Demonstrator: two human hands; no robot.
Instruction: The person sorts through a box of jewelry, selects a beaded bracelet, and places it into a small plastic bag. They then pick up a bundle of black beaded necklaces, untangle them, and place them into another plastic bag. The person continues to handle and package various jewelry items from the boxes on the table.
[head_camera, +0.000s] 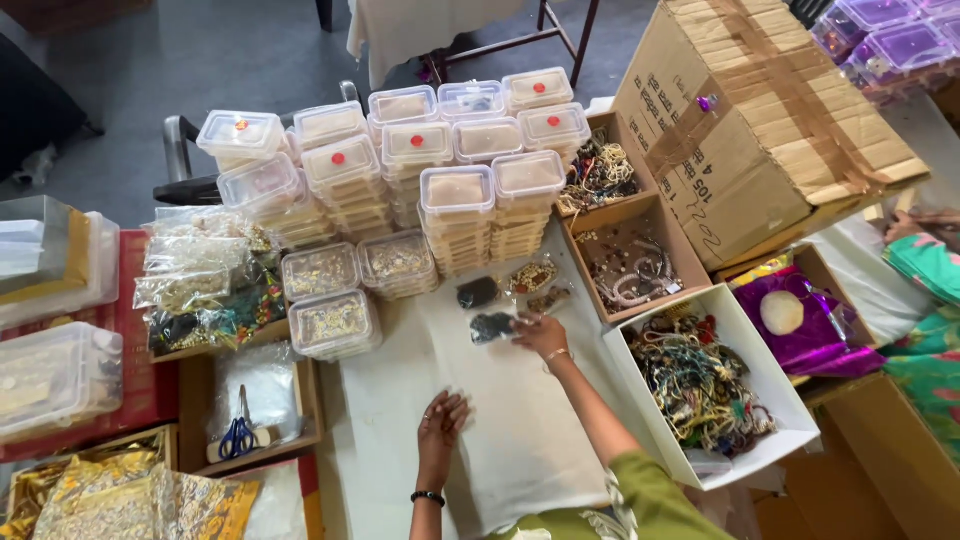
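My left hand (441, 414), with a black band at the wrist, rests flat on the white sheet (500, 440), fingers apart and holding nothing. My right hand (541, 334), with a thin bangle and a green sleeve behind it, reaches forward. Its fingertips touch a small dark packet (491, 327) lying on the sheet. Just beyond lie another dark packet (477, 292) and two gold-patterned packets (531, 276) (549, 298).
Stacks of clear lidded boxes (455, 215) with red dots fill the far side. To the right are cardboard trays of jewellery (630, 265), a white box of tangled threads (700, 385) and a big taped carton (760, 120). Blue scissors (238, 435) lie left. Another person's hand and sleeve (925, 255) are at the right edge.
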